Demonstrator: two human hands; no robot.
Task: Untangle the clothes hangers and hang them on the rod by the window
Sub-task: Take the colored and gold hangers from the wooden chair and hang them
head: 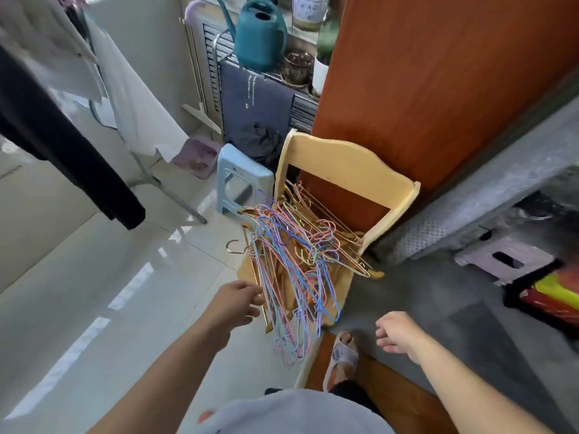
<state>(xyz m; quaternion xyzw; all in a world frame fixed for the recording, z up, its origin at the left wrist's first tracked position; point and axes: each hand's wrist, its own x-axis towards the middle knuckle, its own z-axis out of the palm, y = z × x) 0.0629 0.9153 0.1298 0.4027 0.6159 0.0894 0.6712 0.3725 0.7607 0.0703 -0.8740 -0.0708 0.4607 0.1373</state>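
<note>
Nearest to me, the person's right hand (396,335) is hanging idle above the grey floor, its fingers (383,333) loosely curled and holding nothing, probably waiting to steady the pile once the other hand pulls. A slippered foot (341,355) is planted just below the drooping ends of the hangers. The left hand (233,306) is reaching in at the near-left edge of the tangle of hangers (294,264), fingers bent toward the wires; whether they are already pinching one or only touching, I cannot tell, since the fingertips are sitting right at the edge of the bundle. The hangers, thin wire ones in pink, blue, purple and yellow mixed with gold ones, are lying heaped on the seat of a small wooden chair (347,164), spilling over its front edge so the lower loops are dangling free, which looks like the easiest place to start teasing one out. One gold hook (234,247) is sticking out to the left. Beyond the chair a pale blue stool (241,180) is standing beside it, an orange-brown door (438,73) is rising behind, and a teal watering can (260,36) is sitting on a rack further back. To the far left, dark clothing (62,145) and white clothing are hanging from a drying rack; no hanger looks moved yet.
</note>
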